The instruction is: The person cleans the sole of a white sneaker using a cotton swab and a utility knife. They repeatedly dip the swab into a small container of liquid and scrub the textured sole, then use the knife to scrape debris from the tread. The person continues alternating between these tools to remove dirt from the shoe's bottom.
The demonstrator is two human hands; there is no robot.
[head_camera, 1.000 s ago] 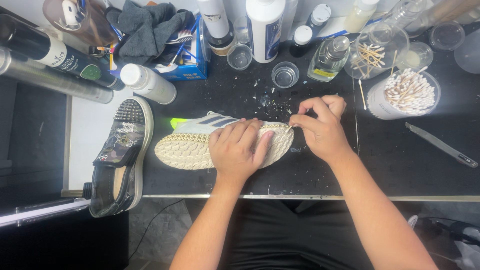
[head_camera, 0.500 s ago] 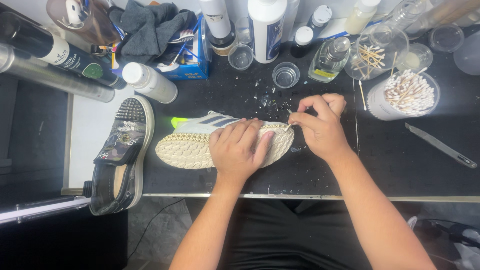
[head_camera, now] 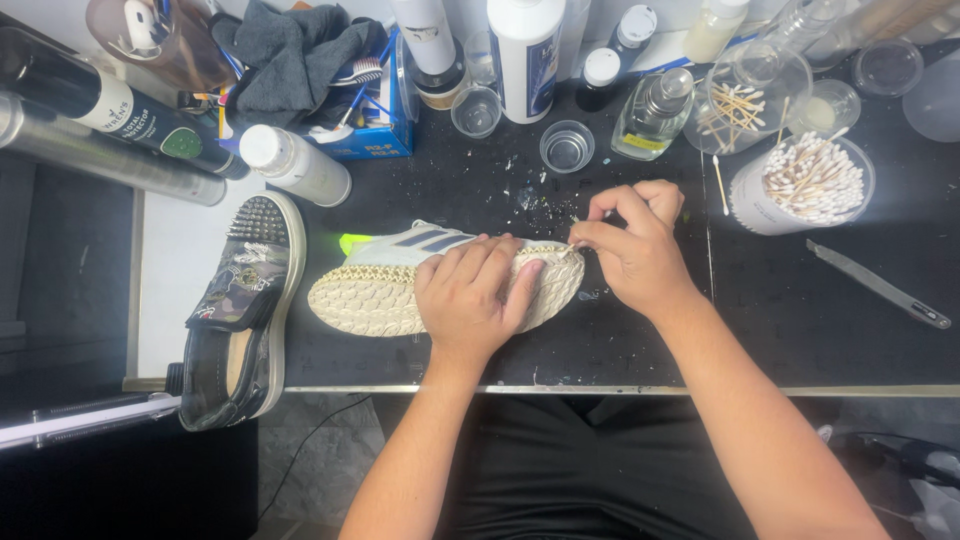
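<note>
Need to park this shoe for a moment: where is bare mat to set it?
Bare black mat lies right of the right hand, between the round tub of cotton swabs, the grey metal blade and the front edge. The back row, around the tall white bottle, is crowded.
</note>
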